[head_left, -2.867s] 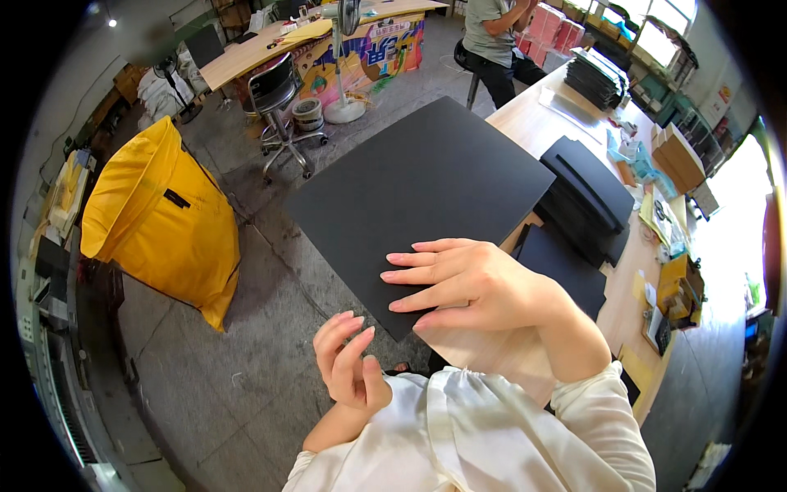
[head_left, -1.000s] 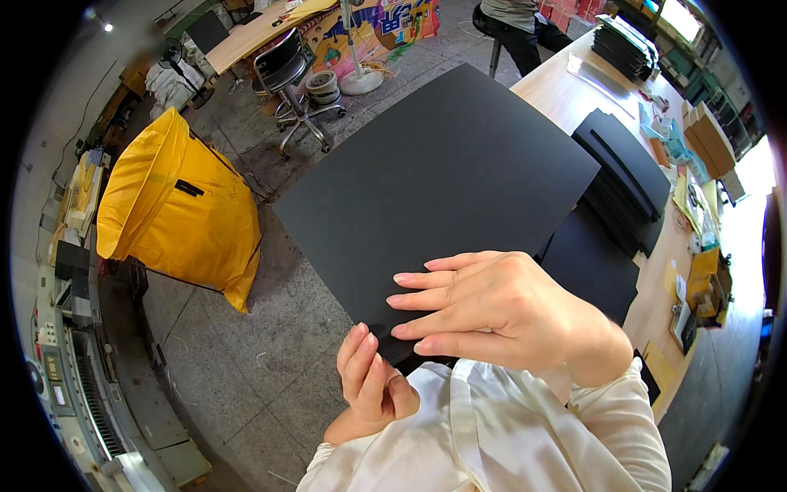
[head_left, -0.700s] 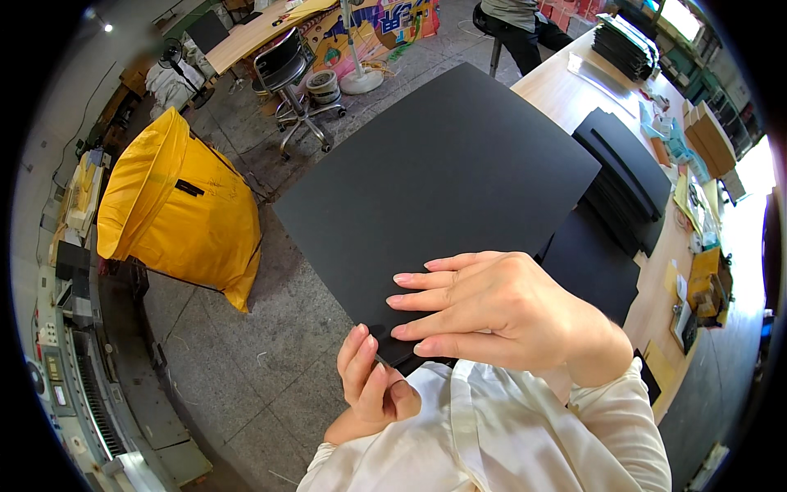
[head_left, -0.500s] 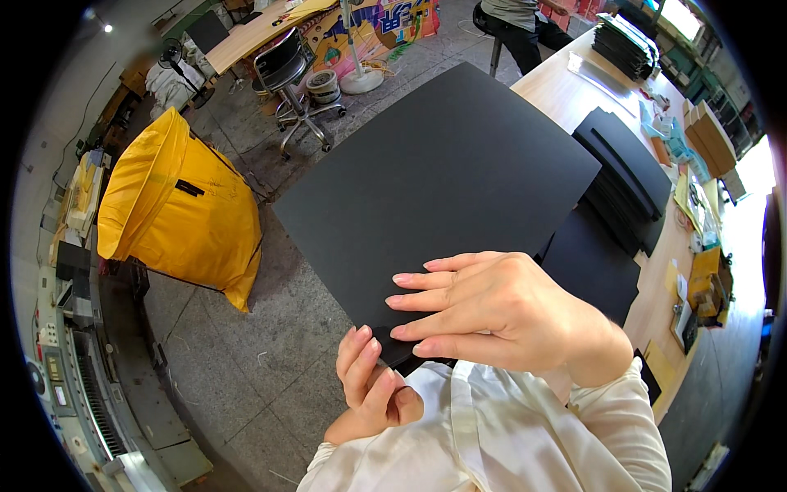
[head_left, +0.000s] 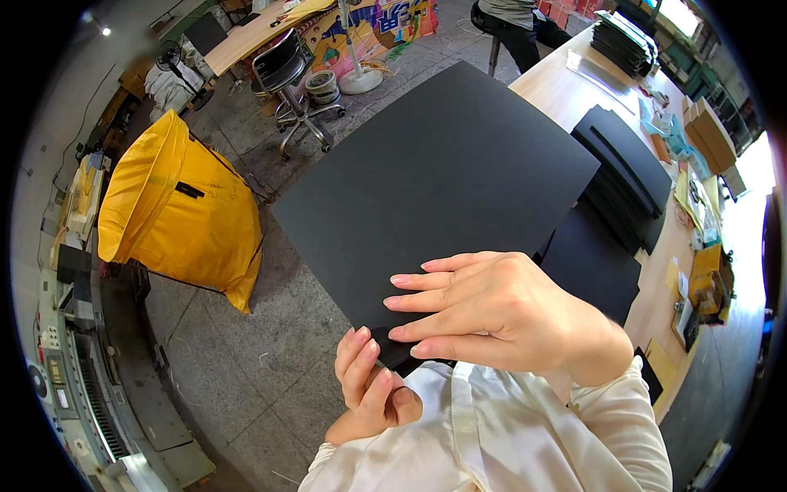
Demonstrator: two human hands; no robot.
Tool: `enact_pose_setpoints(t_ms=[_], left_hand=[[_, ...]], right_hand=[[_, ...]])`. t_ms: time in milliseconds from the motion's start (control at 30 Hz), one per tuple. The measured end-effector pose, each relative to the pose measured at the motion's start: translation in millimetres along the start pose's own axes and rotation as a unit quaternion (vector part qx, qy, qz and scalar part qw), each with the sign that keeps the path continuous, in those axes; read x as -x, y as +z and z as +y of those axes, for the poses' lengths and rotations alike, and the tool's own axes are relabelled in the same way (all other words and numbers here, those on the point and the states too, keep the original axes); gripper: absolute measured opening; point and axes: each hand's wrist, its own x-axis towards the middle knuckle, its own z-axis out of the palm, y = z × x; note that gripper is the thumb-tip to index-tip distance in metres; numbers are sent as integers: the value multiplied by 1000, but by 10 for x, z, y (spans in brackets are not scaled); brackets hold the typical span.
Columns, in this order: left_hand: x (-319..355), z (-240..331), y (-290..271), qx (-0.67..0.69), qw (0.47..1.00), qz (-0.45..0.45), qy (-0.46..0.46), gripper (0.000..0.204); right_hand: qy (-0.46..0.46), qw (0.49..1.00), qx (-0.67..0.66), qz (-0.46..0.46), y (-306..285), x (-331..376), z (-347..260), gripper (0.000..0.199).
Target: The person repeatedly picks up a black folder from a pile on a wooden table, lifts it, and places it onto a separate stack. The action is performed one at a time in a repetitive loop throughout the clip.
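Note:
A large black sheet (head_left: pixel 443 180) lies in front of me, one corner pointing at my body. My right hand (head_left: pixel 500 312) rests palm down on its near part, fingers stretched out and slightly apart, holding nothing. At the near corner, my left hand (head_left: pixel 373 381) is curled, its fingertips against the sheet's edge and the thumb bent in. The contact between those fingers and the corner is partly hidden. A small dark patch shows on the sheet between the two hands; I cannot tell what it is.
Black boards (head_left: pixel 627 172) are stacked on the wooden table (head_left: pixel 545 78) at right, with another black stack (head_left: pixel 623 49) farther back. A yellow sack (head_left: pixel 197 217) stands at left. Behind are a swivel chair (head_left: pixel 283 70), a bucket (head_left: pixel 322 84) and a seated person (head_left: pixel 516 29).
Both hands stay almost in place; the left thumb and fingers shift very slightly. The sheet barely moves. In the background the seated person's hand has shifted.

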Motion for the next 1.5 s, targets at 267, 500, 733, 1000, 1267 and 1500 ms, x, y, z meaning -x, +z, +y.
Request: enact_pose_setpoints(t_ms=[267,500,733,1000,1267,1500], left_hand=[[0,23,-63,-15,999,9,-29,44],[-502,141,-210,-25,990,-37,-132,22],[-757,441,-106,-73,990,-33,114,10],[-65,810,951,408,808,342,255,9],[913,2023,1878,566,568,-523,-289,31],[2115,2775,2509,500,425,-632,-413,66]], right_hand=[[-15,1000,8,-3,35,3,0,21],[-170,970,146,98,175,7,94,28],[-150,850,439,251,-138,518,47,32],[56,714,582,386,-123,2257,-935,23],[423,394,614,538,674,4841,-1574,58],[673,548,375,325,1697,5968,-1091,65]])
